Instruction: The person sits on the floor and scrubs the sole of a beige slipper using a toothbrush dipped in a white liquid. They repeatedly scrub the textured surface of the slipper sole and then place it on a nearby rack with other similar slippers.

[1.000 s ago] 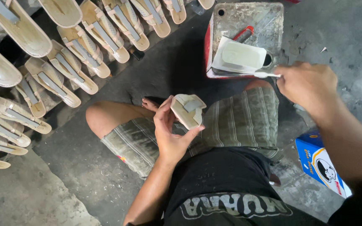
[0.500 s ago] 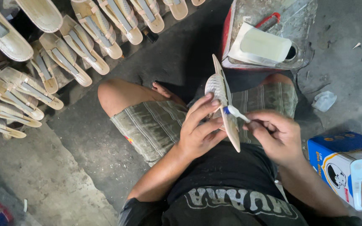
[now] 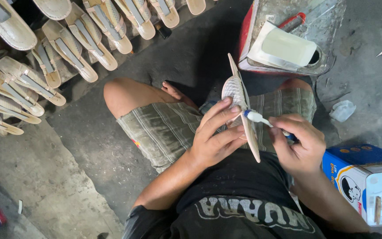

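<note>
Here the left hand (image 3: 213, 141) grips a pale, ribbed sandal sole (image 3: 239, 99) edge-up, right hand (image 3: 299, 144) clenching a brush (image 3: 257, 117).

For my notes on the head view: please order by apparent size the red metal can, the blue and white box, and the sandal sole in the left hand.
1. Red metal can, though cut off by the frame.
2. Blue and white box, also cut off; near the camera, so this rank is unsure.
3. Sandal sole, seen almost edge-on.

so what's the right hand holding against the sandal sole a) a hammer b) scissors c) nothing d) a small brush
d: the right hand grips a small brush whose white tip touches the sandal sole, held on edge by the left hand.
</note>
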